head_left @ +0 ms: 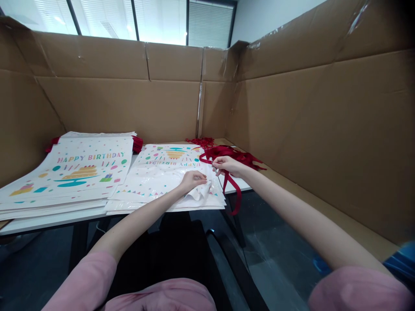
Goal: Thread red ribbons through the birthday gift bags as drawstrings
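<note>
A white gift bag [162, 172] printed "HAPPY BIRTHDAY" lies flat on the table, upside down to me, on top of a few others. My left hand [193, 179] pinches its near right corner and lifts the edge a little. My right hand [227, 165] holds a dark red ribbon [234, 190] just right of that corner; one loop hangs down over the table edge. More red ribbons [238, 154] lie in a heap behind my right hand.
A taller stack of the same bags [74, 172] lies at the left, with red handles [138, 144] showing at its far end. Cardboard walls [308, 129] enclose the white table [48, 222] on three sides. A black chair [227, 259] is below.
</note>
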A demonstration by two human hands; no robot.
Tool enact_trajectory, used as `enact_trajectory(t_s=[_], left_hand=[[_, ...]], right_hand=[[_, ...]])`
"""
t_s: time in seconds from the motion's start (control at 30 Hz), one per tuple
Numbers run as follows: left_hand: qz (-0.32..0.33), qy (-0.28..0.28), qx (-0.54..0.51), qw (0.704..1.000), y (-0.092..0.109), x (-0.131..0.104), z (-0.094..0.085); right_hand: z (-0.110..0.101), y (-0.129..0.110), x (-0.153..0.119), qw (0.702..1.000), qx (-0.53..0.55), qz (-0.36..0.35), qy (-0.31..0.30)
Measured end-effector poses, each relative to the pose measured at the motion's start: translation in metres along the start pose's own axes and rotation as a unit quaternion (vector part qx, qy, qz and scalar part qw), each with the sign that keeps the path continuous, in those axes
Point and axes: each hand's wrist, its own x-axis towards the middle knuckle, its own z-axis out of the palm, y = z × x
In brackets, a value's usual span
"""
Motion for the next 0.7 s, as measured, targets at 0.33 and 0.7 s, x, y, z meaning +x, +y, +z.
enact_trajectory(t_s=[0.33, 0.7], left_hand=[[0.004, 0.011, -0.015, 1.000, 0.004, 0.000, 0.000], [0.007, 0.020, -0.003, 1.000, 0.005, -0.002, 0.000]], right_hand=[[0.004, -0.002, 0.004, 0.991, -0.105, 0.050, -0.063], [0.020, 0.025, -0.007, 0.994, 0.005, 0.092, -0.058]])
